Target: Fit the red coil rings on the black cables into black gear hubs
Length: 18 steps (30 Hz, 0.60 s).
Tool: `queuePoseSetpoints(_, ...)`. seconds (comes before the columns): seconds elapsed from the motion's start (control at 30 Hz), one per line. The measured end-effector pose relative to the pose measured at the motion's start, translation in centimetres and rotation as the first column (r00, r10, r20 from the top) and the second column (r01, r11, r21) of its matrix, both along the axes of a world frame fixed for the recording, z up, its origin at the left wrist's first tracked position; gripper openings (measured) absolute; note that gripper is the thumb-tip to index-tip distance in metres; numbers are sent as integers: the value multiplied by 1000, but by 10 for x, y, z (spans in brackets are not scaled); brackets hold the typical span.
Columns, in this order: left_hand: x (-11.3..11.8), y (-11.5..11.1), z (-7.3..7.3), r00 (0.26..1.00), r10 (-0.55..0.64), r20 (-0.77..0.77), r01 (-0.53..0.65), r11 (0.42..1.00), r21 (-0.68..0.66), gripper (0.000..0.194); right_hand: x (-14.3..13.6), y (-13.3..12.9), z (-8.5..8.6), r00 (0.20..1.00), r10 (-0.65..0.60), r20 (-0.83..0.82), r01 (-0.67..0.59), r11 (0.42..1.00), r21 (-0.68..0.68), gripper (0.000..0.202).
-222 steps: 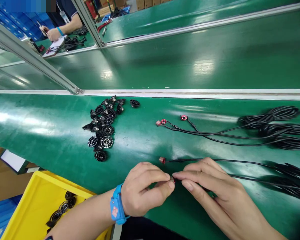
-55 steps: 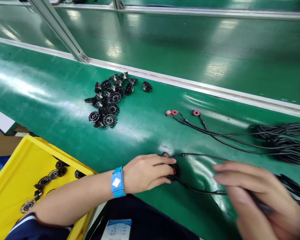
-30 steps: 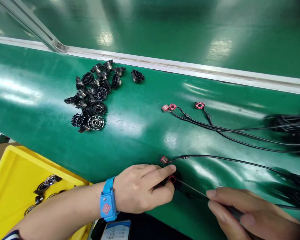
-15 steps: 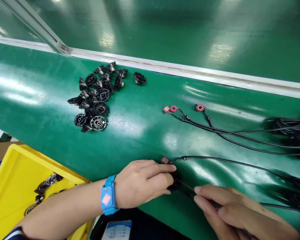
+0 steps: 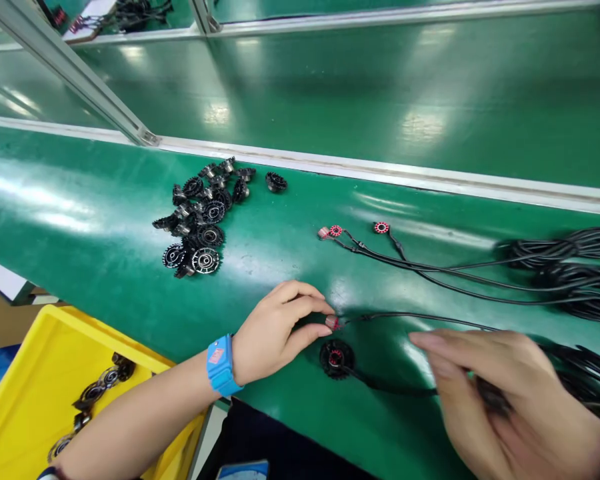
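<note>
My left hand point(image 5: 280, 330) wears a blue wristband point(image 5: 221, 367). Its thumb and fingertips pinch a small stator with red windings point(image 5: 333, 323) at the end of a black cable point(image 5: 420, 316). Just below it, a black toothed wheel point(image 5: 336, 360) lies on the green surface with a red-wound stator at its centre and a cable leading right. My right hand point(image 5: 510, 393), smeared by motion, is raised above that cable with thumb and forefinger close together. Something dark shows inside its curled fingers, too blurred to name.
A pile of black toothed wheels point(image 5: 205, 217) lies back left, one wheel point(image 5: 277, 182) apart. Farther back are more red-wound stators point(image 5: 381, 228) on cables running to black coils point(image 5: 575, 267). A yellow bin point(image 5: 25, 373) holding metal parts stands front left. A white rail point(image 5: 330, 167) edges the bench.
My left hand has let go of the black wheel and taken hold of the stator above it. My right hand has drawn back from the wheel, up and rightward. The view has shifted.
</note>
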State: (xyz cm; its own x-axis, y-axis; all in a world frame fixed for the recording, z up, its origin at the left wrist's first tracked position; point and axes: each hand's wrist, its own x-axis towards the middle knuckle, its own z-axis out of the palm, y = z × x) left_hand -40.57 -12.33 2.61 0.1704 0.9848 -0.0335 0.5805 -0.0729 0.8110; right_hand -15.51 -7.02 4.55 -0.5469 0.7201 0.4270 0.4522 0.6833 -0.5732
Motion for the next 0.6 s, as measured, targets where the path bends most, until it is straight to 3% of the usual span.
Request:
queuePoseSetpoints(0.17, 7, 7, 21, 964, 35, 265, 1, 991, -134, 20, -20, 0, 6, 999, 49, 16, -51, 990, 130, 27)
queuePoseSetpoints(0.33, 14, 6, 27, 947, -14, 320, 66, 986, -151, 20, -16, -4, 1, 997, 65, -31, -60, 988, 140, 38)
queuePoseSetpoints(0.6, 12, 3, 29, 939, -69, 336, 122, 983, -139, 18, -24, -3, 6, 998, 45, -51, -46, 999, -15, 7)
